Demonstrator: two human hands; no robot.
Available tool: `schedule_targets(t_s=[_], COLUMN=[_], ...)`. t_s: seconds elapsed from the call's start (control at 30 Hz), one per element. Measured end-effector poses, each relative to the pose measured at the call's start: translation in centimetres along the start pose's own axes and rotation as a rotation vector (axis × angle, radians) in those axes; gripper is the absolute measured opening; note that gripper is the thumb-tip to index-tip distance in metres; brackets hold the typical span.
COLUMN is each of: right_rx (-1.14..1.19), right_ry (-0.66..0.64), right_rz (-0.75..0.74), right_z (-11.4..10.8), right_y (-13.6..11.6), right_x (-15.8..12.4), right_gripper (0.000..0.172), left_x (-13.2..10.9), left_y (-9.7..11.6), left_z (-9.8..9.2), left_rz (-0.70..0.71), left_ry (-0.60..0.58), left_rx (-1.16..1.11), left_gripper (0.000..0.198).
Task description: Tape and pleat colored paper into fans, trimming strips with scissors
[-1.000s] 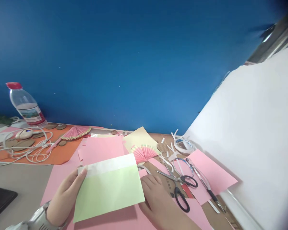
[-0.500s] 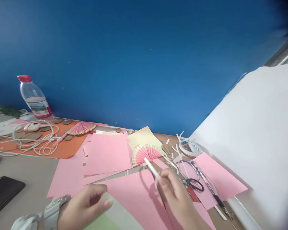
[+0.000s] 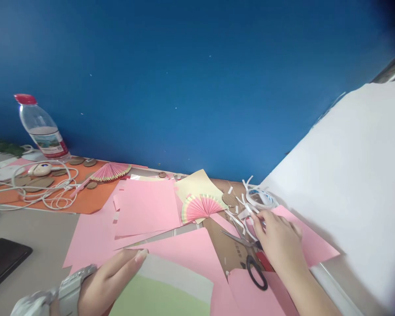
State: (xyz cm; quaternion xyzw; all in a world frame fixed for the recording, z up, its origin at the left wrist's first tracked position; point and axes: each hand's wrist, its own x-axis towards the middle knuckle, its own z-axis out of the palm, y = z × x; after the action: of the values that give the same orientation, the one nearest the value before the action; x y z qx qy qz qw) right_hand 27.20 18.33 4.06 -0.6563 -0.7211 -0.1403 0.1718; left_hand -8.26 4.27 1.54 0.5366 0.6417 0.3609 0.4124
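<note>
My left hand (image 3: 113,274) grips the upper left edge of a pale green paper with a whitish border (image 3: 171,276), thumb along the edge. On the right, my right hand (image 3: 279,239) reaches over the clutter, fingertips pinched at a white paper strip (image 3: 247,207) beside tape rolls (image 3: 263,199). Black-handled scissors (image 3: 258,276) lie just below that hand, part of them hidden by it. A folded pink paper fan (image 3: 202,208) with a yellow-green rim rests ahead, between the hands. Large pink sheets (image 3: 148,208) lie under and beyond the green paper.
A water bottle (image 3: 44,131) with a red cap, a coiled white cable (image 3: 61,197), another pink fan (image 3: 110,172) and cardboard discs (image 3: 39,184) stand or lie at the left. A black phone (image 3: 6,263) is near the left edge. A blue wall (image 3: 184,87) rises behind.
My right hand has moved right with the white strip, from before the fan to the tape rolls. The scissors have shifted, with more blade showing. The green paper lies flatter and shows more.
</note>
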Motion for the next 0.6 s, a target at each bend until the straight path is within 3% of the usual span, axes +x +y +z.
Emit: schedule_targets(t_s=[0.13,0.23,0.3,0.4,0.47,0.53,0.6], right_rx=[-0.052,0.015,0.149,0.69,0.854,0.83,0.81], right_ry=[-0.038,-0.08,-0.187,-0.633,-0.837,-0.941,-0.936], right_rz=[-0.026,-0.106,-0.245,-0.404,-0.425,-0.349,-0.282], right_z=[0.7,-0.3,-1.7,-4.2,-5.4,-6.0,-6.0], right_y=[0.1,-1.8,-4.0,-7.3,-9.0,-10.0,-10.4], right_x=[-0.1,-0.7,-1.5,-3.4,-4.4,-4.9,-5.0], right_gripper=[0.024,0.031,0.031,0.027,0.023,0.004,0.01], left_x=[0.9,1.6,1.7,1.6,1.5,1.5,1.5], left_y=[0.1,0.3,0.3,0.2,-0.1,-0.5,-1.0], left_z=[-0.2,-0.2,-0.1,-0.1,-0.2,-0.2,-0.3], left_rz=[0.148,0.26,0.298,0.317,0.314,0.313,0.312], left_ry=[-0.186,-0.274,-0.258,-0.166,-0.084,-0.018,0.032], left_rx=[0.128,0.217,0.244,0.241,0.216,0.183,0.157], left_gripper=[0.044,0.045,0.045,0.042,0.041,0.04,0.038])
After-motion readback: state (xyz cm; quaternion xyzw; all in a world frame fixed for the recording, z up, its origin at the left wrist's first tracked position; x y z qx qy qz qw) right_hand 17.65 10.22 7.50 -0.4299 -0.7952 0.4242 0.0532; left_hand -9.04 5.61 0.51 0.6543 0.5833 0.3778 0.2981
